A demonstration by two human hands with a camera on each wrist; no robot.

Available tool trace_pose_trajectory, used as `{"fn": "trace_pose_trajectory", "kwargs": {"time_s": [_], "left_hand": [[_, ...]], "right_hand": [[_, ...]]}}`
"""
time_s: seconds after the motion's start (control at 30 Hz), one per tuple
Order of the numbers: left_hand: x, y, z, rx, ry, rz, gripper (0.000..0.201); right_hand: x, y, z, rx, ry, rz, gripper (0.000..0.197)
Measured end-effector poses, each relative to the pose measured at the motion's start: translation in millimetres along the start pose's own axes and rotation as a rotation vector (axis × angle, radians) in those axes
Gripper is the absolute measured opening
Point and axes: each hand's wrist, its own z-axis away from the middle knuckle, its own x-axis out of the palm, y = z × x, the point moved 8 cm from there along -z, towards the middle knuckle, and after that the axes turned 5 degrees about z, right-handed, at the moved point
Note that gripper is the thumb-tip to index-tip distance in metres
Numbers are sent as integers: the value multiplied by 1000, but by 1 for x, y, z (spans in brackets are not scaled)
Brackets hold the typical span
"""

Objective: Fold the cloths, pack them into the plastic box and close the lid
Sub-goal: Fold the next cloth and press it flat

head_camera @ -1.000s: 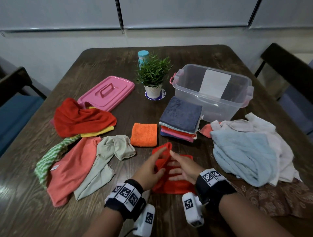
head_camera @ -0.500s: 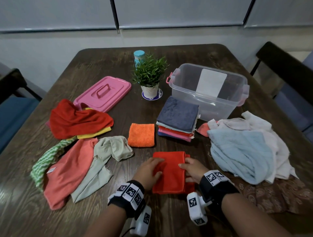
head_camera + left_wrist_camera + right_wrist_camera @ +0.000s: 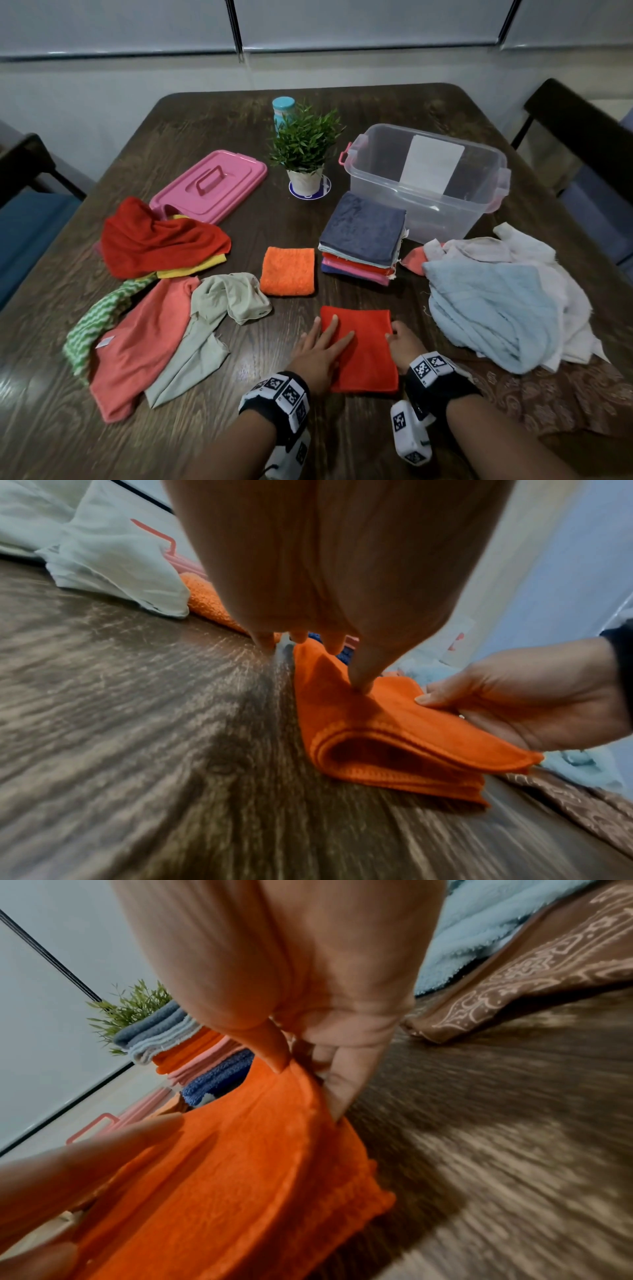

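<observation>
Fingers of the left hand (image 3: 320, 349) lie spread flat on the red cloth (image 3: 363, 353); the right hand (image 3: 404, 346) pinches its right edge. Bare table (image 3: 260, 363) borders the cloth's left side. Only the left wrist view shows the folded layers gaping.

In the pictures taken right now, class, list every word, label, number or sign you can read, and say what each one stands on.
No text here can be read.
White label on the clear plastic box: looks blank.
Blue coaster under the plant pot: print mostly hidden, illegible.
Small tag on the salmon cloth: too small to read.
Wristbands: black-and-white square code markers only.
</observation>
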Motion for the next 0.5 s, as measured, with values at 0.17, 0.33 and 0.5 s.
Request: {"fn": "trace_pose_trajectory", "kwargs": {"time_s": [0.17,0.33,0.5], "left_hand": [[8,1,-4,-24,-57,-61,64],[18,-4,-8,-52,-92,-110,71],[23,-8,-11,-44,-132,-149,72]], "right_hand": [[0,0,-2,-13,34,-18,31],[-3,0,0,5,69,-2,32],[-4,-3,0,9,93,101,32]]}}
